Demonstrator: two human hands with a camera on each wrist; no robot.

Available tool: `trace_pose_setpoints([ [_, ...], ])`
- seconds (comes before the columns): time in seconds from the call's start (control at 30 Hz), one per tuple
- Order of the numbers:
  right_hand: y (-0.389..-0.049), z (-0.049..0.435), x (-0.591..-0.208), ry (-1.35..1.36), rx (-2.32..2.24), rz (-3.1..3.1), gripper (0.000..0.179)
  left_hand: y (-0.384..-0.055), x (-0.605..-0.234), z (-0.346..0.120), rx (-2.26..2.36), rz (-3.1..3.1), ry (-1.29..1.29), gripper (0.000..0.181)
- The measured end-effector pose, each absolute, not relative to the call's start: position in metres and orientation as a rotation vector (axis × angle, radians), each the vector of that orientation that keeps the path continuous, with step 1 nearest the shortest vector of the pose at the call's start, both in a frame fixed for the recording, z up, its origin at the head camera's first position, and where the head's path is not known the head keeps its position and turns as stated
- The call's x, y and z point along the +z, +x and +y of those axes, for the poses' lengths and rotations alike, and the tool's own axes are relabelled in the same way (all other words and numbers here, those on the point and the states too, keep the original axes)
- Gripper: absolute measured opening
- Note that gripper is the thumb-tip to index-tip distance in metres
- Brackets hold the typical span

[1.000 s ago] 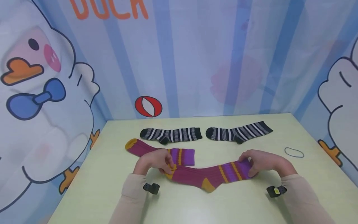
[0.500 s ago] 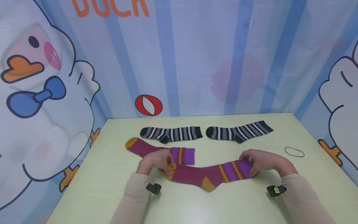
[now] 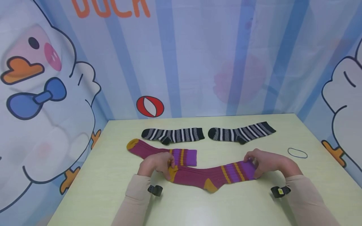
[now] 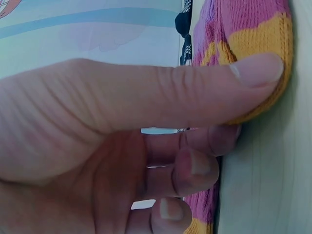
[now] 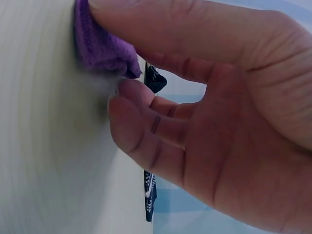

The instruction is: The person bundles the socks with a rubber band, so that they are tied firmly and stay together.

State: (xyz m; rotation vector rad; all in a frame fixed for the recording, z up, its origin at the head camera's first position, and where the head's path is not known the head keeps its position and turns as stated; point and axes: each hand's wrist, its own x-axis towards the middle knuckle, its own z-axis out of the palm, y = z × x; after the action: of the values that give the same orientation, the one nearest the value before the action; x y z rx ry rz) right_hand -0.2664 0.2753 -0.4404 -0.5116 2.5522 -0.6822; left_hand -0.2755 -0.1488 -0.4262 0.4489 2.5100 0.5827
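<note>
A maroon sock (image 3: 195,177) with yellow toe and heel and a purple striped cuff lies flat, stretched out between both hands. At its toe, my left hand (image 3: 158,162) holds the edge; in the left wrist view the thumb lies over the yellow toe (image 4: 265,36), fingers curled below. My right hand (image 3: 268,162) pinches the cuff end; the right wrist view shows the thumb on the purple cuff (image 5: 100,46), with the other fingers bent beside it. A matching maroon sock (image 3: 145,149) lies just behind, partly covered by the left hand.
Two black-and-white striped socks, one on the left (image 3: 181,135) and one on the right (image 3: 249,132), lie along the back of the pale table (image 3: 93,188). A thin dark elastic loop (image 3: 297,153) rests at the right. A printed curtain (image 3: 198,62) stands behind.
The left fingers have drawn slightly left, so more of the yellow toe shows. My right hand has shifted a little at the cuff. The socks lie almost unchanged.
</note>
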Motion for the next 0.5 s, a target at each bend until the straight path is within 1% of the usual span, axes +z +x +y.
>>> trace_pose_setpoints([
  [0.27,-0.2626,0.2798,-0.4392,-0.509,-0.628,2.576,0.063,-0.2732,-0.4268,-0.1494,0.51,2.55,0.445,0.04],
  [0.5,-0.2633,0.28,-0.4376,-0.512,-0.605,2.581,0.06,-0.2729,-0.4267,-0.1505,0.47,2.565,0.46,0.039],
])
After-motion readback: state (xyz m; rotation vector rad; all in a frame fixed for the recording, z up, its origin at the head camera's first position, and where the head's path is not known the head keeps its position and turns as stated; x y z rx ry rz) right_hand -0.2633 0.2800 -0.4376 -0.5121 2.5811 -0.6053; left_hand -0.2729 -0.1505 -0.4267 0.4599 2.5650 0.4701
